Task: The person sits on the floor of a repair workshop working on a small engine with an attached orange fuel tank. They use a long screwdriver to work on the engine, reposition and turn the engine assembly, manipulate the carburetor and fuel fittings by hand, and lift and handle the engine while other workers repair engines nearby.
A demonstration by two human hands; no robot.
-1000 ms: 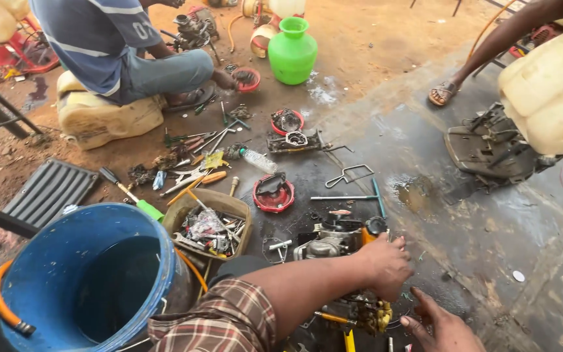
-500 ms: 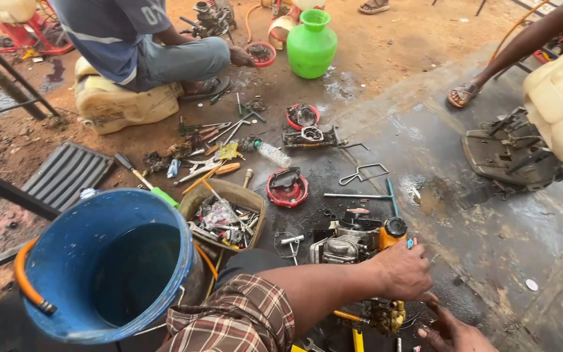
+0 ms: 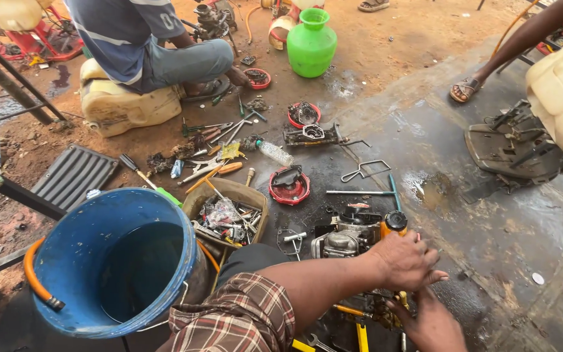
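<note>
Oily grey metal with yellow bits, that's the small engine [image 3: 353, 238] sitting on the wet concrete floor [image 3: 490, 221], low and centre in the head view. The left hand [image 3: 406, 259] rests right on top of it, knuckles up, fingers curled loosely over the yellow-and-black part at the engine's 3 o'clock side; whether that grip is actually pinching anything I can't tell, the palm hides it. The right hand [image 3: 433, 322] is at 6 o'clock from the left one, touching it, fingers tucked under toward the engine's lower edge, so its grip is hidden too.

Counts: one blue bucket [image 3: 115, 261] at 9 o'clock from the engine with an orange hose [image 3: 34, 277] hooked over its rim, one open box of parts [image 3: 226, 212] between bucket and engine, three red round lids on the ground, the nearest red lid [image 3: 289, 186] at 11 o'clock from the engine. One green jug [image 3: 311, 44] way up at 12 o'clock. One T-handle wrench [image 3: 366, 191] just above the engine. A second person [image 3: 144, 39] sits on a cream jerrycan [image 3: 125, 104] at 10 o'clock, and a sandalled foot [image 3: 467, 88] shows at 1 o'clock.
</note>
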